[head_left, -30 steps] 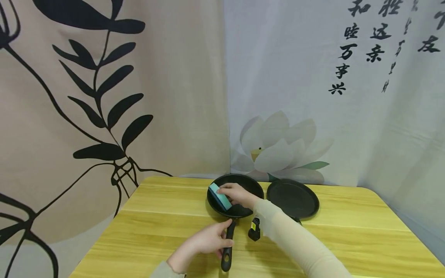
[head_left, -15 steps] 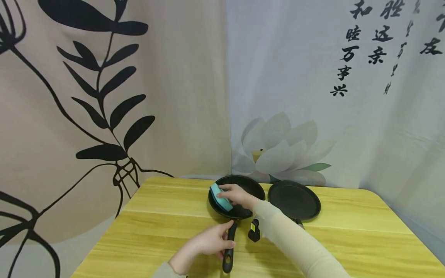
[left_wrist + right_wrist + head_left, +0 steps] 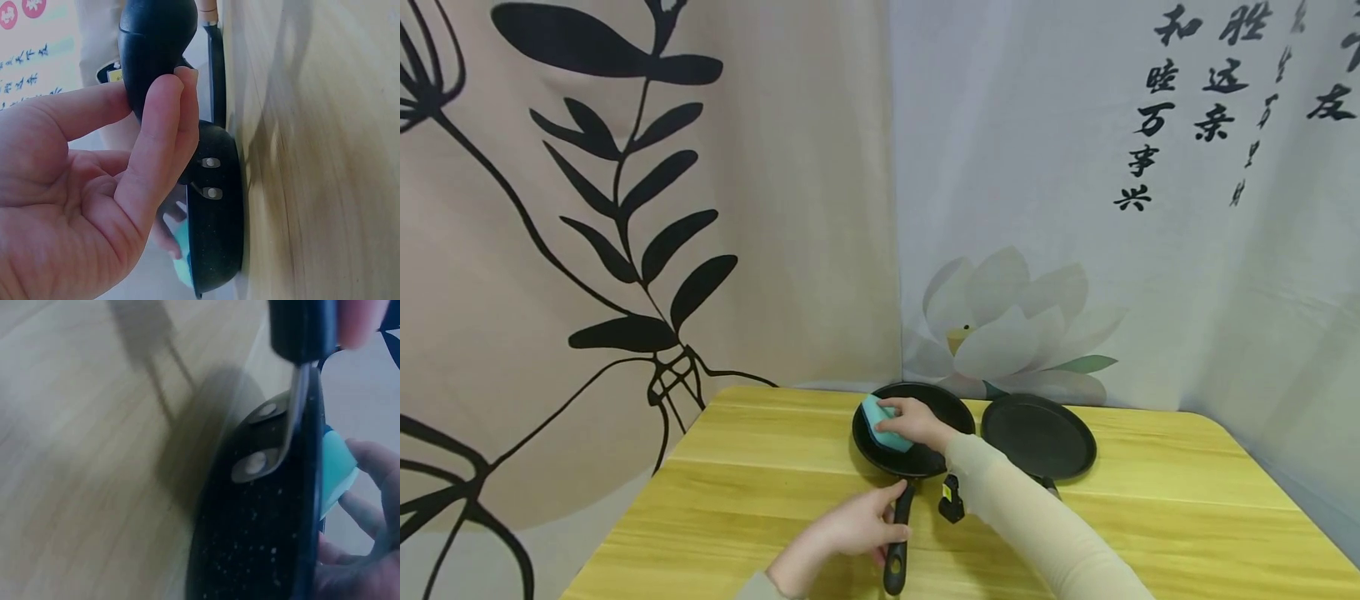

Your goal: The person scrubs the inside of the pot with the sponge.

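A black frying pan (image 3: 957, 408) rests on the wooden table with its handle (image 3: 896, 567) pointing toward me. My left hand (image 3: 859, 525) grips that handle, thumb on top and fingers curled against its side; the left wrist view shows the fingers along the dark handle (image 3: 156, 37). My right hand (image 3: 917, 423) reaches into the pan and holds a teal sponge (image 3: 872, 414) with a darker underside, over the pan's left inner side. In the right wrist view the fingers pinch the sponge (image 3: 337, 465) behind the speckled pan wall (image 3: 256, 531).
A flat black griddle pan (image 3: 1037, 437) lies just right of the frying pan, its handle partly behind the right sleeve (image 3: 1037, 517). A small black device (image 3: 951, 500) with a yellow label shows beside that sleeve. A printed curtain (image 3: 805, 208) hangs behind the table.
The sponge has shifted slightly toward the pan's middle and tilted, showing more of its teal face. The left hand keeps its hold on the handle; the head view has moved a little.
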`<state>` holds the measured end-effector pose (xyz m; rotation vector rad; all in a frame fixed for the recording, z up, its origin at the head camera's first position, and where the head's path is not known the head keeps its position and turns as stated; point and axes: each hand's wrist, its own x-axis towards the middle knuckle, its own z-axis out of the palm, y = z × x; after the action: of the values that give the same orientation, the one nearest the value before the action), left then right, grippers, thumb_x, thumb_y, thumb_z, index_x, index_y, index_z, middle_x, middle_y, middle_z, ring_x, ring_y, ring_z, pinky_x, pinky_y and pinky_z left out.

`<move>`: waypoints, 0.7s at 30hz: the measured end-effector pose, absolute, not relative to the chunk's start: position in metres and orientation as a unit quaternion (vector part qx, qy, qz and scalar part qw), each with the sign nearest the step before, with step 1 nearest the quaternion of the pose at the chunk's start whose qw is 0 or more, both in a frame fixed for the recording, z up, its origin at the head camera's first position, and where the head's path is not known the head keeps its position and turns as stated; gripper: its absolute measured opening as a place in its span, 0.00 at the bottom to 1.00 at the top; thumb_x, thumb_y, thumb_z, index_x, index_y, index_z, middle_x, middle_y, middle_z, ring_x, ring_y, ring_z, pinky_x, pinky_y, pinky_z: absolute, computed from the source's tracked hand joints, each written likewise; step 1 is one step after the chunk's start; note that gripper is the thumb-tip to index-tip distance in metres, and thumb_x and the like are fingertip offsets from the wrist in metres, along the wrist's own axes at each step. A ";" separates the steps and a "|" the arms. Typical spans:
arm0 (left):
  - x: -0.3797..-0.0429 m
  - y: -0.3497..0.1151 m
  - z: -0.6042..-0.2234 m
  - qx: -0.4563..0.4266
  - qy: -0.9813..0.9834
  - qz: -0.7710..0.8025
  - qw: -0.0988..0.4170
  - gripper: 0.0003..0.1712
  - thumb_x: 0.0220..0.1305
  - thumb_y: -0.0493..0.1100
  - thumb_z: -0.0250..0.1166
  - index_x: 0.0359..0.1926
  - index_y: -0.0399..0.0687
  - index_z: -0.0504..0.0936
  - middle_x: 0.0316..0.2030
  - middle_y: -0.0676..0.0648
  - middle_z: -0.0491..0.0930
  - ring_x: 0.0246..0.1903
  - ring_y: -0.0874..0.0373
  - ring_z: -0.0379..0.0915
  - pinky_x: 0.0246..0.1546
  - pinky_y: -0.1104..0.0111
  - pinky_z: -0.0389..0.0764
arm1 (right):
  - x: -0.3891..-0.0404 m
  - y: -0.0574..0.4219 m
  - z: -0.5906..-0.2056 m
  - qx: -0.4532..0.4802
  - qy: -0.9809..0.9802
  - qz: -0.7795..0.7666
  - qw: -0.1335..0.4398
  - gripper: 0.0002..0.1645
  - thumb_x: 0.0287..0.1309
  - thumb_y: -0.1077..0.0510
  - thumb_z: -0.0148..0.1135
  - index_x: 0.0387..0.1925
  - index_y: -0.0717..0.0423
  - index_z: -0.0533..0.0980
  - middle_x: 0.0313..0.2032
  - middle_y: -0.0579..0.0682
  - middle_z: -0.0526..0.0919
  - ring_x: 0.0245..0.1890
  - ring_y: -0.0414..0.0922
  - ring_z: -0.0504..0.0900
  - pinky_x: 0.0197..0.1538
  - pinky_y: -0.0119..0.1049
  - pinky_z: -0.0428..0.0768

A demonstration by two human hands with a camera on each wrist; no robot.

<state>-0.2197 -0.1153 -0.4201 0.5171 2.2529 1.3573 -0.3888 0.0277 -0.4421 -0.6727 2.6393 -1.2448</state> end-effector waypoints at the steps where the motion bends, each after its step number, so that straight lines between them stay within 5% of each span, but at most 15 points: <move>1: -0.219 -0.115 -0.420 0.188 0.818 0.494 0.228 0.40 0.66 0.37 0.63 0.72 0.30 0.54 0.26 0.45 0.78 0.17 0.55 0.76 0.23 0.52 0.83 | -0.389 0.028 -0.442 -0.228 0.881 -0.410 0.067 0.32 0.55 0.50 0.69 0.62 0.52 0.75 0.59 0.58 0.76 0.56 0.55 0.75 0.53 0.48 0.78; 9: -0.218 -0.114 -0.420 0.187 0.820 0.493 0.222 0.40 0.66 0.36 0.64 0.72 0.31 0.54 0.25 0.44 0.77 0.16 0.53 0.76 0.23 0.51 0.82 | -0.394 0.030 -0.442 -0.261 0.916 -0.304 0.013 0.34 0.53 0.52 0.71 0.62 0.57 0.75 0.45 0.55 0.81 0.41 0.47 0.72 0.44 0.40 0.74; 21: -0.218 -0.113 -0.421 0.182 0.818 0.499 0.221 0.40 0.65 0.36 0.64 0.72 0.29 0.54 0.25 0.43 0.77 0.16 0.54 0.75 0.21 0.55 0.83 | -0.400 0.036 -0.443 -0.244 0.948 -0.204 -0.002 0.31 0.53 0.53 0.71 0.60 0.54 0.77 0.47 0.57 0.76 0.37 0.47 0.70 0.41 0.40 0.75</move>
<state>-0.2177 -0.1129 -0.4208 0.5040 2.2605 1.3784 -0.3997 0.0357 -0.4425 -0.7679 2.9821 -0.6403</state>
